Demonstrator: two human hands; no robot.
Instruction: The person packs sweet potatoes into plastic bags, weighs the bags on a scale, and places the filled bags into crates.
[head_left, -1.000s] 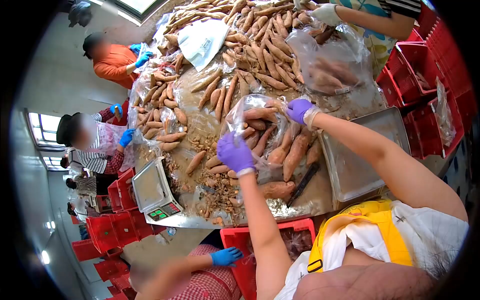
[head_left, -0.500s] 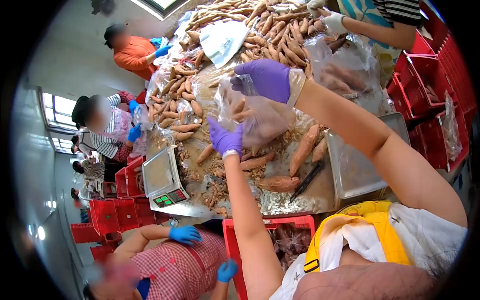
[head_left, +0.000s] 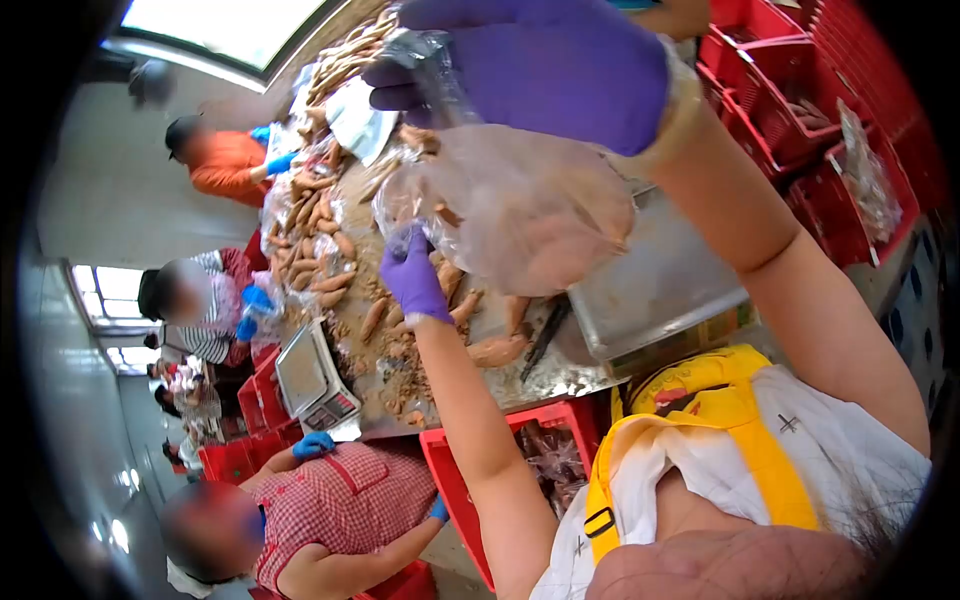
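A clear plastic bag (head_left: pixel 545 215) with sweet potatoes inside hangs above the table between my two purple-gloved hands. My left hand (head_left: pixel 412 275) is closed on the lower left edge of the bag's mouth. High up and close to the camera, my right hand (head_left: pixel 540 70) grips the upper edge of the same bag. Loose sweet potatoes (head_left: pixel 497 350) and a black-handled tool (head_left: pixel 546 335) lie on the table below. Part of the table is hidden behind the bag and my right hand.
A metal tray (head_left: pixel 660 290) sits right of the black tool. A scale (head_left: pixel 312 375) stands at the table's left edge. Red crates (head_left: pixel 800 100) are at the right, another (head_left: pixel 465 485) is below. People in blue gloves stand left, one in a checked garment (head_left: pixel 340 505) at the lower left.
The bag was spread low over sweet potatoes; it now hangs raised with several inside. My right hand has come up towards the camera. The person in the checked garment has moved.
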